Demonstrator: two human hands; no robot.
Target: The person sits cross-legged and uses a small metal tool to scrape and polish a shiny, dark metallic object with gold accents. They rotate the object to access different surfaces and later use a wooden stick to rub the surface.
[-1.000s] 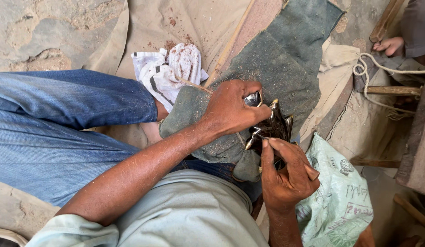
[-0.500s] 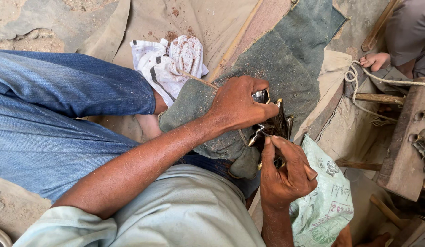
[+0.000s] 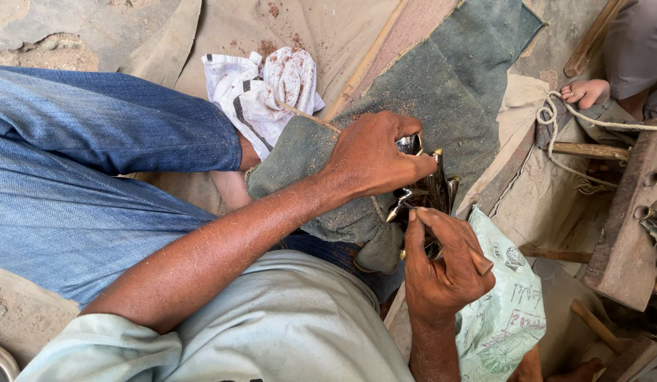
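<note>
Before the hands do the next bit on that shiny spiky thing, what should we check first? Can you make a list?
1. Left hand has a firm hold on the dark shiny metal piece with pointed tips: ok, fingers wrapped over it.
2. Right hand pinches a thin wooden-handled tool against the piece: ok.
3. Tool tip position: cannot tell, fingers hide it.
4. Dusty grey-green cloth pad lies under the work on the knee: ok.
5. Fingers away from the pointed tips: not ok, they sit right beside them.
6. Another person's bare foot is apart from the work: ok.
</note>
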